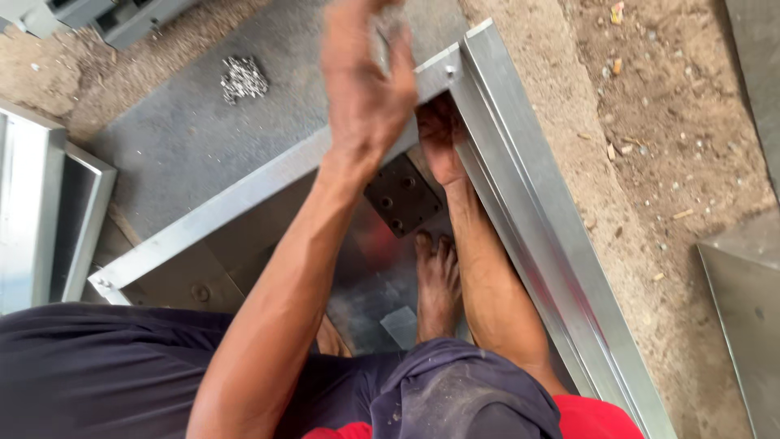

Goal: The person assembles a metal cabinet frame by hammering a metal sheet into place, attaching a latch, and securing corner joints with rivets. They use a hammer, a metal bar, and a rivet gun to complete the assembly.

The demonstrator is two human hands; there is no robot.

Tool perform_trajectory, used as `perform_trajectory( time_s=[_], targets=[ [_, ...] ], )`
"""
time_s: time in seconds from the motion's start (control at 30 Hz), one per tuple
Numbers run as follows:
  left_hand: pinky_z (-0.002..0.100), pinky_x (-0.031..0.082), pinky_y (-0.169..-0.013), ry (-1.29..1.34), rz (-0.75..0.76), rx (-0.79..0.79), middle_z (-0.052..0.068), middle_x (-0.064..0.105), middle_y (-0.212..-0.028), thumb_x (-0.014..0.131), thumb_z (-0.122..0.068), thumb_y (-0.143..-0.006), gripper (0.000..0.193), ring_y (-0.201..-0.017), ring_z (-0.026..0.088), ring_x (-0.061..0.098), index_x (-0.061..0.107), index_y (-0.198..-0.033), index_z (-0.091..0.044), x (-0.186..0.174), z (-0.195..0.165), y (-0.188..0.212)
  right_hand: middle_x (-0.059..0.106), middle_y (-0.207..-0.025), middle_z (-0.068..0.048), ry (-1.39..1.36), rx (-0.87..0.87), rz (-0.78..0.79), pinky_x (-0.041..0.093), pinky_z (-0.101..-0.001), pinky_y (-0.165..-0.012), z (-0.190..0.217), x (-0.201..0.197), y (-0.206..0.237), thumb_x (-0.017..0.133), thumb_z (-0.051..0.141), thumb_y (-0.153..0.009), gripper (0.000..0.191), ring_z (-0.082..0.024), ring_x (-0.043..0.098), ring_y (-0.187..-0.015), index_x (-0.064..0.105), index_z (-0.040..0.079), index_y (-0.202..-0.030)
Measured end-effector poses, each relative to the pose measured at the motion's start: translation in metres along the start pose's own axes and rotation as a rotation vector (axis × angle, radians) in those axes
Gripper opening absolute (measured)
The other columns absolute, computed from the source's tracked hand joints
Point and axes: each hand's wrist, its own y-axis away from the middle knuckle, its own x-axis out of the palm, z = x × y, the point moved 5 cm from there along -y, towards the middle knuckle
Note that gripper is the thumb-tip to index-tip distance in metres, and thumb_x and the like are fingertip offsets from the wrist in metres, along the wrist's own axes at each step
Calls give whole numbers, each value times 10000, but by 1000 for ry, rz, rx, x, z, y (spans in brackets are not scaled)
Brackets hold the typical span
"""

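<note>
A galvanized metal frame point(244, 191) lies on the ground, and its two channel bars meet in a corner point(459, 61) at the top. My left hand point(366, 77) is raised over that corner and blurred. A sliver of something grey shows between its fingers, but I cannot make out what it is. My right hand point(439, 138) reaches under the corner from inside the frame, with its fingers curled on the long right bar point(536, 219). A dark square plate with holes point(402, 195) sits just below both hands.
A small pile of silvery screws point(244, 77) lies on the grey sheet point(179, 138) beyond the frame. My bare foot point(439, 284) stands inside the frame. Metal channel pieces point(41, 211) rest at the left, a metal sheet point(743, 317) at the right, on sandy ground point(650, 122).
</note>
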Motion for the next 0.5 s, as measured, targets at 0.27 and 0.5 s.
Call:
perform_trajectory(
  time_s=[0.27, 0.5],
  targets=[
    [417, 460, -1022, 4, 97, 8, 25, 642, -1226, 675, 82, -902, 450, -1166, 253, 586, 558, -1292, -111, 10, 13, 16, 661, -1102, -40, 172, -94, -341, 497, -270, -781, 1, -20, -6, 597, 315, -1029, 337, -145, 592, -934, 602, 59, -1248],
    [386, 479, -1039, 52, 131, 17, 10, 655, -1218, 610, 117, -909, 421, -1178, 218, 590, 594, -1253, -126, 14, 14, 13, 652, -1312, -78, 260, -95, -323, 481, -271, -900, -2, -14, 2, 586, 189, -1075, 359, -158, 595, -1085, 567, 19, -1390]
  ],
)
